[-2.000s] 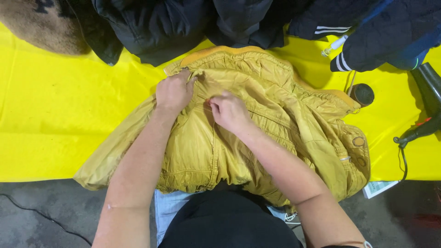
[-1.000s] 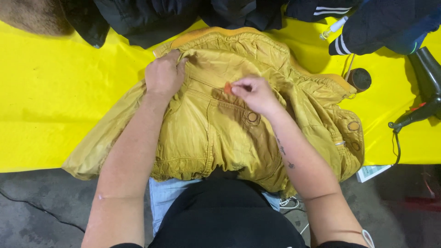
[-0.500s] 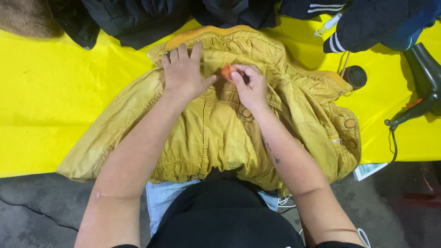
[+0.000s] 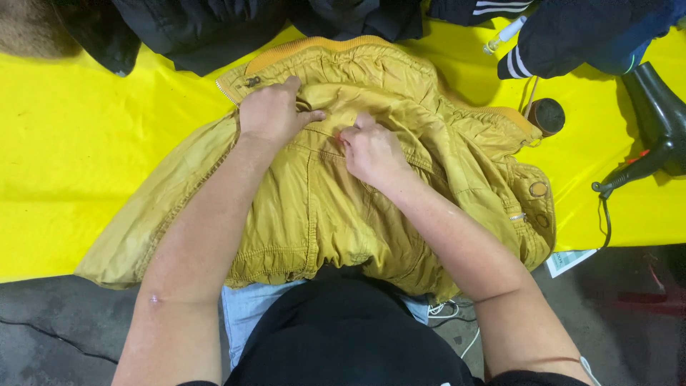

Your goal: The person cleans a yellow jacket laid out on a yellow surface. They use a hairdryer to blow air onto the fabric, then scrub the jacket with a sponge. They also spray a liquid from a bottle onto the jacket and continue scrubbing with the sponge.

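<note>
Head view: left hand [image 4: 270, 113] pressed flat on the mustard jacket [image 4: 314, 214]; right hand [image 4: 371, 151] pinches a fold. Fabric looks soft, light, slippery; best gripped at seams.

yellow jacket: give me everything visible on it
The jacket is mustard yellow, of thin, slightly shiny, wrinkled fabric, with a ribbed orange collar, a zipper edge at upper left, ring snaps on the right and a gathered hem. It lies crumpled and spread on the bright yellow sheet, hem toward the person. The left hand presses the fabric near the collar; the right hand pinches a fold beside it.
</note>
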